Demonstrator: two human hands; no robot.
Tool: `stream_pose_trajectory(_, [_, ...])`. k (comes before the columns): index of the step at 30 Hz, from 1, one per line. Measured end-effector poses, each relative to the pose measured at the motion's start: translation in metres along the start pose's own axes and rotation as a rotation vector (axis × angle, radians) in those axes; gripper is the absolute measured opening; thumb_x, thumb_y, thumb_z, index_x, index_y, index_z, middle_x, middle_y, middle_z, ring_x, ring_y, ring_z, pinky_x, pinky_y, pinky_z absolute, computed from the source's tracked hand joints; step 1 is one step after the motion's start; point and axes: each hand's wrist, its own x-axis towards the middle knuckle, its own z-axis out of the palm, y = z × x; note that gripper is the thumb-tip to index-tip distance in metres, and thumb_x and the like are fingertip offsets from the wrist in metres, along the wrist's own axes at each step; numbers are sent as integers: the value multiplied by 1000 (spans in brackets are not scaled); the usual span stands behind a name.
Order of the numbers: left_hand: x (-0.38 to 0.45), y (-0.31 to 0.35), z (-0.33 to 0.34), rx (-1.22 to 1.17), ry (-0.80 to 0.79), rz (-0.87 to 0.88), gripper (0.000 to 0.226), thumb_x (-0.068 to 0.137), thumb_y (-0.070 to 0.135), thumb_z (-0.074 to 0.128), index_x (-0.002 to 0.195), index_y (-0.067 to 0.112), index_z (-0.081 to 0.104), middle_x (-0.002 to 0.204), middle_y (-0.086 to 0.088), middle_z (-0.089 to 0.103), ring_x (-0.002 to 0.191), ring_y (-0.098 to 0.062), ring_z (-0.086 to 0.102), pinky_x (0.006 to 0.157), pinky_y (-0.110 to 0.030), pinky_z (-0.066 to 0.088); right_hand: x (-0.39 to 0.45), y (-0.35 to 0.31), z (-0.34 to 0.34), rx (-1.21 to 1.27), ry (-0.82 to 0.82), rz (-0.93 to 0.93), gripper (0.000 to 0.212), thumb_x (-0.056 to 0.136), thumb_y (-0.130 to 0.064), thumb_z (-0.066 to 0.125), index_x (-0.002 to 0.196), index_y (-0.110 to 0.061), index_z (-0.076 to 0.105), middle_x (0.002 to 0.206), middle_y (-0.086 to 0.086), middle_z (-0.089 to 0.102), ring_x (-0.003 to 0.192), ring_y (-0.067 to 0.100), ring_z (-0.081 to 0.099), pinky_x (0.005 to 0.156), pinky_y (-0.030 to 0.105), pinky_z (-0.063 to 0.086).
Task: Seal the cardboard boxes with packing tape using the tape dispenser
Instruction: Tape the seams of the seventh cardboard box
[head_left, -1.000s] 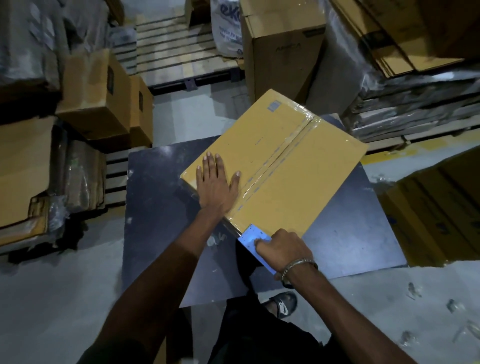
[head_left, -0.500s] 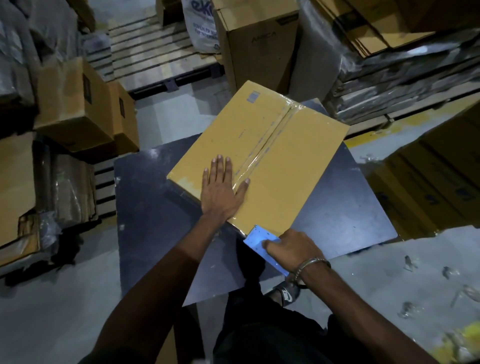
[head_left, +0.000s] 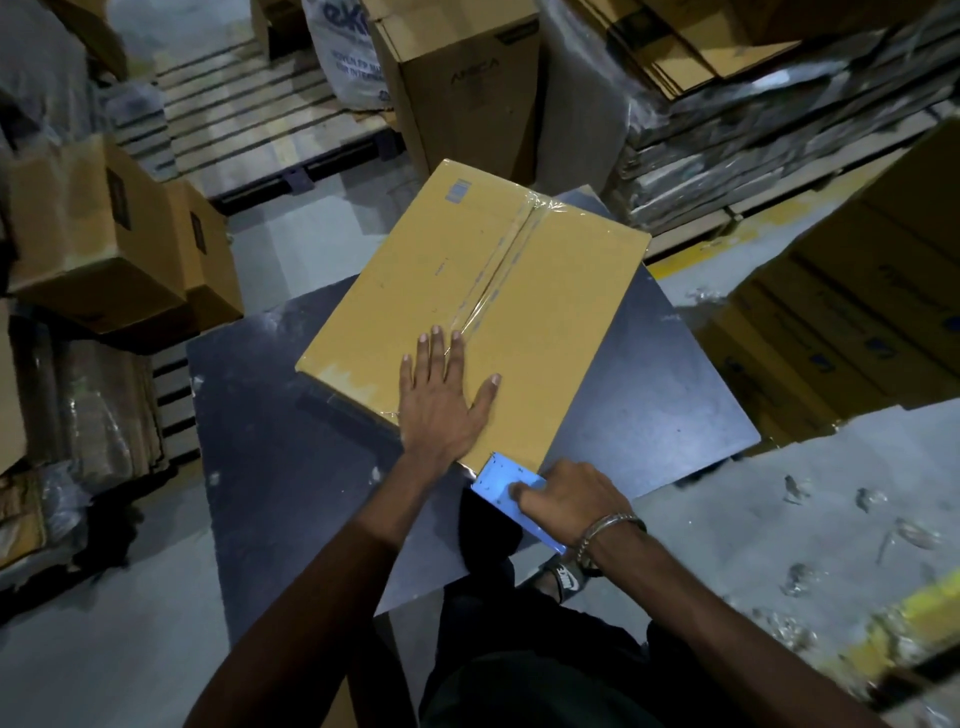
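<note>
— Box (head_left: 545, 332)?
— Closed, flat on the dark counter (head_left: 291, 467), turned at an angle, far corner poking past the counter's back edge. Clear tape (head_left: 498, 270) down the centre seam, shiny, crinkled at the far end.
— Left hand (head_left: 444, 400)?
— Flat on the lid near the close edge, fingers straight and together, thumb spread wide, fingertips at the taped seam. Gripping nothing.
— Right hand (head_left: 571, 501)?
— Curled round the blue dispenser (head_left: 501, 483), just off the box's near corner. Front edge of the dispenser touching that corner, right where the seam ends. Bracelet (head_left: 605, 530) on the wrist.
— Roll visible?
— Hidden; only the blue plate showing.
— Surroundings?
— More boxes (head_left: 104, 228) stacked left of the counter, wooden pallet (head_left: 249, 124) behind, tall carton (head_left: 462, 83) past the far corner, wrapped flat cardboard (head_left: 753, 119) at right. Tape scraps (head_left: 872, 499) on the grey floor at right, beside a yellow line (head_left: 924, 613).
</note>
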Motion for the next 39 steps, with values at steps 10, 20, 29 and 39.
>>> stream_pose_trajectory(10, [-14,29,-1,-13,-48,49,95,101,79,10,168,15,-5,175,-6,-13,162,-20,-16,129,-55,-9,-3,3,-5,-22,26,-2,31,86,-46,62,70,-20,59,73,-5,57,67,16,56,59,31,41])
stream_pose_trajectory(20, [-13,26,6,-16,-16,64,83,107,69,13,169,15,3,177,-4,-3,163,-19,-8,131,-52,-2,-12,23,-6,-51,-10,36,39,87,-57,58,85,-19,59,83,-1,53,94,30,63,74,33,46])
stream_pose_trajectory(29, [-15,25,7,-28,-5,58,83,107,70,11,169,16,3,177,-4,-3,163,-18,-8,131,-53,-1,-24,35,-9,-68,25,43,35,90,-54,59,89,-19,58,85,-2,54,90,26,60,73,33,46])
stream_pose_trajectory(39, [-15,25,4,-24,7,60,82,107,69,13,169,15,6,177,-5,1,163,-19,-5,131,-52,1,-22,46,-10,-52,49,54,37,87,-57,60,94,-20,63,85,-3,55,90,26,61,75,33,48])
